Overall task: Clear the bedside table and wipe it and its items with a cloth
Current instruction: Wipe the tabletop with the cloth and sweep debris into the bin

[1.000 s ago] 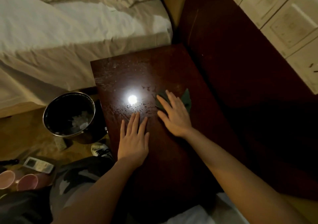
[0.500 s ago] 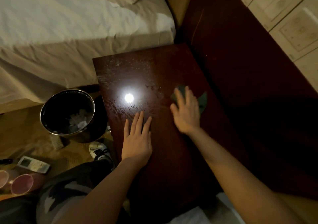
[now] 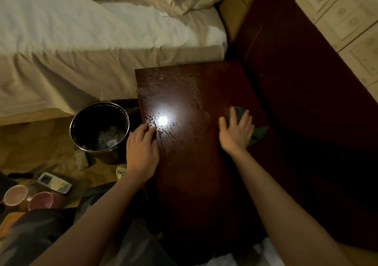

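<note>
- Left hand: palm down at the left edge of the worktop, fingers curled, holding nothing.
- Right hand: flat, fingers spread, pressing the dark cloth onto the worktop near its right edge.

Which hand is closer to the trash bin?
Left. The left hand rests on the table's left edge, right beside the bin on the floor. The right hand presses the cloth flat across the tabletop, far from it.
</note>
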`<action>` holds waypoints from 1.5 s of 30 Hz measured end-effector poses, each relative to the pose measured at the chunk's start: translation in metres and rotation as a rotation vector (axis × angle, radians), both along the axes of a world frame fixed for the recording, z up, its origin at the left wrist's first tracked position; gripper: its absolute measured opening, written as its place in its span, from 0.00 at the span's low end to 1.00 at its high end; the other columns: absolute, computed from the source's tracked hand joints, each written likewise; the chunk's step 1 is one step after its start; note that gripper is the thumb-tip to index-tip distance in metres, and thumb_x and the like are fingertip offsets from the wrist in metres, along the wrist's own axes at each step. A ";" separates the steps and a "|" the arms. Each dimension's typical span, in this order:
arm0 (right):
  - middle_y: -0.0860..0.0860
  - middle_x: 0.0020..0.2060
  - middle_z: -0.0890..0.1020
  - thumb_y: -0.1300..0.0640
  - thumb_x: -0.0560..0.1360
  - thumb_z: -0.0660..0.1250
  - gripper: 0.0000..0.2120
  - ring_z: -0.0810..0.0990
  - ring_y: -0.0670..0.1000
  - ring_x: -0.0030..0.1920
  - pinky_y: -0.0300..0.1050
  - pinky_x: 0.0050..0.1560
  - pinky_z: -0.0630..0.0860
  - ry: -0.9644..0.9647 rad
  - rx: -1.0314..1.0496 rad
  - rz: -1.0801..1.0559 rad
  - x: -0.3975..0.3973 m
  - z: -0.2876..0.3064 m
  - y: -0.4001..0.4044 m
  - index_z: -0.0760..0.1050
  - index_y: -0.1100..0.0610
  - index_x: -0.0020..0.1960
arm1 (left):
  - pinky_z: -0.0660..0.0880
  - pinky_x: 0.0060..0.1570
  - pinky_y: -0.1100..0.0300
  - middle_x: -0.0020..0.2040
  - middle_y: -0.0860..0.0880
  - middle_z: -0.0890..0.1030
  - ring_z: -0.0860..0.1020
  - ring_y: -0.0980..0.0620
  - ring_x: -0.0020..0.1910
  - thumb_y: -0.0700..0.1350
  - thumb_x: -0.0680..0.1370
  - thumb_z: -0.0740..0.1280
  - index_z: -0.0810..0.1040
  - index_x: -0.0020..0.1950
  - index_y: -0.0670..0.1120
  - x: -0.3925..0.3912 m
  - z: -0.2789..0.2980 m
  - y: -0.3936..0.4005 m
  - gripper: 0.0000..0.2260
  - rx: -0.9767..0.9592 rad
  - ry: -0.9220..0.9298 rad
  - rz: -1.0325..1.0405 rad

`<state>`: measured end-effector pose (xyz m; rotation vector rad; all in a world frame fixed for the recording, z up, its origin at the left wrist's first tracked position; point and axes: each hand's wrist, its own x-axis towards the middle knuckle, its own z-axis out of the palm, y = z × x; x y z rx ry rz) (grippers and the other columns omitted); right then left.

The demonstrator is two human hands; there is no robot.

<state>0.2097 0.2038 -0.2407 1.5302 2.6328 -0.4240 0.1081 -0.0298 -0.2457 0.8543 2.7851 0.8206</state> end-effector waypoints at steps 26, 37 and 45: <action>0.49 0.77 0.39 0.36 0.77 0.36 0.28 0.36 0.50 0.76 0.48 0.74 0.33 0.112 -0.092 0.838 -0.107 0.000 -0.106 0.45 0.41 0.76 | 0.68 0.65 0.62 0.64 0.59 0.69 0.69 0.67 0.61 0.42 0.79 0.63 0.62 0.72 0.52 -0.039 -0.028 -0.009 0.22 0.554 -0.765 0.106; 0.54 0.77 0.44 0.42 0.81 0.42 0.26 0.41 0.53 0.76 0.51 0.75 0.38 0.062 -0.003 0.331 -0.132 -0.002 -0.032 0.47 0.47 0.77 | 0.66 0.46 0.81 0.72 0.54 0.64 0.68 0.71 0.58 0.55 0.82 0.46 0.73 0.66 0.52 -0.057 -0.020 -0.015 0.22 0.694 -0.994 0.236; 0.52 0.77 0.44 0.39 0.80 0.42 0.26 0.40 0.54 0.76 0.53 0.75 0.37 0.123 -0.056 0.746 -0.203 -0.001 -0.122 0.53 0.45 0.76 | 0.68 0.54 0.64 0.66 0.51 0.70 0.71 0.58 0.57 0.56 0.83 0.42 0.65 0.73 0.46 -0.044 -0.019 -0.008 0.25 1.030 -1.260 0.563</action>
